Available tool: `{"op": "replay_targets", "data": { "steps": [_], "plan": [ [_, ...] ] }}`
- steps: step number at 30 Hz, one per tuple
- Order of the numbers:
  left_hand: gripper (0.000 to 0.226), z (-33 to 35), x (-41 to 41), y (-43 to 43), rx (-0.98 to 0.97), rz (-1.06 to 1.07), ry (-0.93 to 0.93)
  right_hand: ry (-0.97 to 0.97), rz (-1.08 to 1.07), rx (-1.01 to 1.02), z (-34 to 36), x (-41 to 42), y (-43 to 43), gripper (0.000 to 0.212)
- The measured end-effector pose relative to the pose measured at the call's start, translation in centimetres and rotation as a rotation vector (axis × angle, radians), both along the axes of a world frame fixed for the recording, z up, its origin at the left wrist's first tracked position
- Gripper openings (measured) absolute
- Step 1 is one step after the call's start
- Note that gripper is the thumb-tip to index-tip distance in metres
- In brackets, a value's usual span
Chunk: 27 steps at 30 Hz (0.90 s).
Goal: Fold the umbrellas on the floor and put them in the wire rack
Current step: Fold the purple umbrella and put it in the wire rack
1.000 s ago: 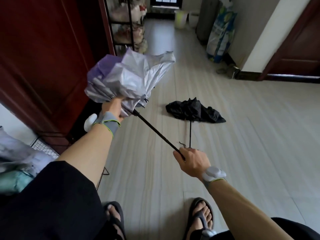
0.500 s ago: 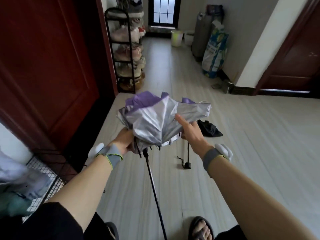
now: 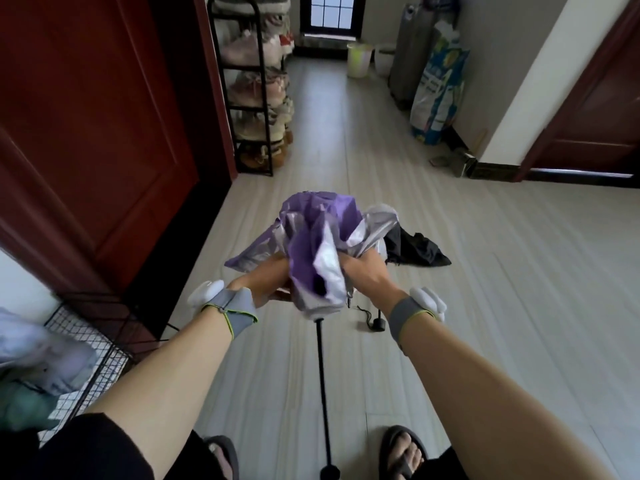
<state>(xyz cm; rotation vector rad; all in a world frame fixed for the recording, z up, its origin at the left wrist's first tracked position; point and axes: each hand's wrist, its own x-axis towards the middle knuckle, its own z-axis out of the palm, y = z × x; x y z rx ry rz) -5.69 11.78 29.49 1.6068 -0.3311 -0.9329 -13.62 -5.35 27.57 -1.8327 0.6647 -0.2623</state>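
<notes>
Here both hands bunch the canopy of the purple-and-silver umbrella (image 3: 318, 237) in mid-air above the floor (image 3: 502, 306). The left hand (image 3: 266, 284) grips the fabric on one side and the right hand (image 3: 363, 275) grips it on the other, the fingers of each curled into the folds. Its black shaft (image 3: 322, 375) hangs extended toward the person's feet. A black umbrella (image 3: 415, 251) lies crumpled on the floor just behind. The wire rack (image 3: 86, 341) stands at lower left beside the red door (image 3: 86, 133).
</notes>
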Motion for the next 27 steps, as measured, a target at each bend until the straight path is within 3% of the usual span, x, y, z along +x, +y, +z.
{"op": "replay_targets", "data": {
  "steps": [2, 5, 7, 10, 12, 13, 17, 21, 24, 27],
  "plan": [
    [0.041, 0.0, 0.0, 0.0, 0.027, -0.059, 0.006, -0.028, -0.057, 0.072, 0.5, 0.0, -0.2, 0.008],
    [0.068, -0.8, -0.3, 0.1, 0.229, -0.263, -0.12, -0.009, -0.131, 0.081, 0.6, 0.5, -0.3, 0.007],
    [0.07, -1.1, -1.0, -0.4, 0.256, -0.308, -0.173, 0.014, -0.146, 0.154, 0.4, 0.7, 0.2, 0.016],
    [0.07, -1.5, -0.9, -1.4, 0.12, 0.01, -0.152, 0.024, -0.014, 0.105, 0.3, 0.6, 1.2, 0.032],
    [0.075, -1.5, -0.2, -1.4, 0.011, 0.257, -0.101, 0.066, 0.102, 0.023, 0.7, 0.6, 1.5, 0.018],
    [0.075, -1.3, 0.0, -1.3, 0.008, 0.329, -0.103, 0.084, 0.128, 0.044, 1.1, 0.6, 1.6, 0.007],
    [0.063, -1.0, 0.4, -0.9, 0.064, 0.418, -0.082, 0.115, 0.218, 0.242, 2.2, 0.3, 2.1, 0.006],
    [0.039, -1.1, -0.7, -1.3, 0.167, 0.294, -0.078, 0.054, 0.295, 0.498, 2.6, -0.5, 2.1, 0.026],
    [0.036, -0.5, -1.5, -1.3, 0.116, 0.194, 0.118, -0.049, 0.242, 0.364, 2.2, -0.6, 2.2, 0.038],
    [0.035, -0.1, -0.8, -0.8, -0.038, 0.133, 0.263, -0.096, 0.087, 0.216, 1.5, -0.5, 1.4, 0.021]
  ]
}}
